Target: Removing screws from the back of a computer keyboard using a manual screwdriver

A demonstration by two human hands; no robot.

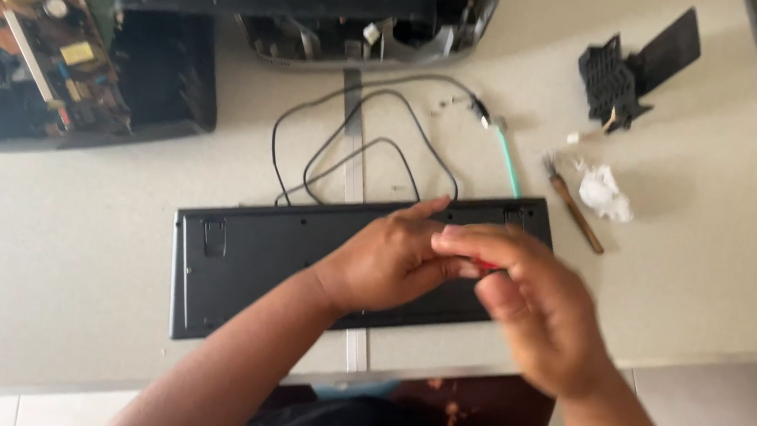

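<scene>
White table [59,314] | both hands [391,261] grip small red tool [488,266] over upturned keyboard [240,257] | brush [573,212], cable [359,144] behind

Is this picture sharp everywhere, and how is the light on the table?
Head view: the right hand is smeared by motion blur, the left hand less so; the keyboard and cable are fairly sharp. Light is soft and even on the table, without glare and with weak shadows. The far corners look slightly soft.
</scene>
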